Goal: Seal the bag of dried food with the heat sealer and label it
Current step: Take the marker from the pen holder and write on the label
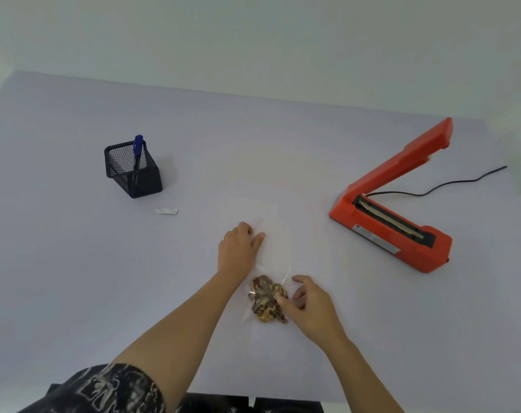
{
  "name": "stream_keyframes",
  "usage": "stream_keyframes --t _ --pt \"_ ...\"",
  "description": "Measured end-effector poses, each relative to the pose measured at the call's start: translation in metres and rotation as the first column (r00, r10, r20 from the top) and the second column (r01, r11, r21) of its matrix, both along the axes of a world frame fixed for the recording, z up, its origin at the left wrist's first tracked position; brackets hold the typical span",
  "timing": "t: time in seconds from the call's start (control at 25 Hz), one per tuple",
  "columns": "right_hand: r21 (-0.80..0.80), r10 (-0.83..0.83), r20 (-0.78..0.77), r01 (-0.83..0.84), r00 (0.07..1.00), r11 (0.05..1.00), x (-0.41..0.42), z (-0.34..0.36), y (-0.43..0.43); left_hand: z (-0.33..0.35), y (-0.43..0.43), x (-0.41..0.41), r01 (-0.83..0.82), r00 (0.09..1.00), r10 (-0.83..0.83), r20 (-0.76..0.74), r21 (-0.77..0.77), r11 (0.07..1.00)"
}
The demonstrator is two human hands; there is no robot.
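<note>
Bag (272, 263) flat, long axis running away, food (268, 299) nearest person

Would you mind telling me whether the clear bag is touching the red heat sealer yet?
Apart. The head view shows bare table between the clear bag under both hands and the heat sealer off to the right.

Plain packing desk, heat sealer (393, 204), pen holder (132, 171)
</note>
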State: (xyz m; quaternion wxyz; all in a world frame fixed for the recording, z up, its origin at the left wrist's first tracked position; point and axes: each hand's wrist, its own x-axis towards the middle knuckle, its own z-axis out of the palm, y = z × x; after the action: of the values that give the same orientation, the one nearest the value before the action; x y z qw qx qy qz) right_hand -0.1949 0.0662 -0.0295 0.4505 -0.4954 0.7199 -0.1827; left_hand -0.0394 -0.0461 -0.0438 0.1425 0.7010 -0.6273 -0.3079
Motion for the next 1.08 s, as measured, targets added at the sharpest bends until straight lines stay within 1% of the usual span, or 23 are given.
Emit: stream_keyframes --t 0.08,0.12,0.24,0.36,0.44,0.48,0.56,0.64,0.68,0.76,0.8,0.88,0.96,1.08 --pt "-0.028 0.017 -0.094 -0.020 0.995 0.999 -0.001 0.009 -0.005 0.009 0.004 0.004 -0.041 0.996 0.042 -0.082 0.005 0.999" --pt "-0.065 0.026 -0.111 -0.033 0.993 0.997 0.000 0.017 -0.009 0.018 0.007 0.008 -0.068 0.989 0.065 -0.130 -0.016 0.998" --pt "-0.228 0.096 -0.110 -0.119 0.989 0.966 0.014 0.044 -0.040 0.051 0.009 0.039 -0.175 0.969 0.137 -0.206 -0.179 0.968" --pt "-0.373 0.185 -0.133 -0.222 0.974 0.901 0.046 0.062 -0.102 0.082 -0.011 0.098 -0.361 0.925 0.290 -0.245 -0.332 0.871" --pt "-0.430 0.249 -0.158 -0.293 0.956 0.854 0.079 0.066 -0.151 0.092 -0.036 0.141 -0.462 0.885 0.387 -0.259 -0.385 0.799" --pt "-0.451 0.272 -0.171 -0.321 0.947 0.833 0.096 0.067 -0.174 0.093 -0.050 0.159 -0.486 0.874 0.423 -0.240 -0.393 0.781" --pt "-0.484 0.301 -0.186 -0.354 0.935 0.801 0.132 0.068 -0.215 0.089 -0.078 0.189 -0.499 0.865 0.477 -0.155 -0.357 0.790" --pt "-0.509 0.301 -0.161 -0.340 0.940 0.790 0.168 0.069 -0.249 0.083 -0.100 0.211 -0.509 0.858 0.508 -0.074 -0.248 0.824" --pt "-0.517 0.296 -0.137 -0.324 0.945 0.792 0.185 0.069 -0.264 0.075 -0.109 0.218 -0.492 0.866 0.501 -0.007 -0.194 0.849" --pt "-0.518 0.308 -0.104 -0.316 0.946 0.795 0.214 0.068 -0.285 0.063 -0.120 0.228 -0.483 0.875 0.483 -0.019 -0.105 0.869" --pt "-0.506 0.326 -0.101 -0.330 0.940 0.797 0.225 0.067 -0.292 0.059 -0.123 0.231 -0.508 0.860 0.505 -0.076 -0.040 0.860" --pt "-0.471 0.366 -0.117 -0.376 0.923 0.798 0.239 0.061 -0.301 0.058 -0.127 0.233 -0.496 0.859 0.492 -0.142 0.004 0.868" --pt "-0.472 0.375 -0.095 -0.373 0.922 0.799 0.246 0.055 -0.305 0.055 -0.129 0.230 -0.492 0.857 0.487 -0.167 0.012 0.871" --pt "-0.523 0.351 -0.024 -0.311 0.936 0.793 0.252 0.053 -0.303 0.051 -0.130 0.230 -0.462 0.881 0.454 -0.134 -0.031 0.887"
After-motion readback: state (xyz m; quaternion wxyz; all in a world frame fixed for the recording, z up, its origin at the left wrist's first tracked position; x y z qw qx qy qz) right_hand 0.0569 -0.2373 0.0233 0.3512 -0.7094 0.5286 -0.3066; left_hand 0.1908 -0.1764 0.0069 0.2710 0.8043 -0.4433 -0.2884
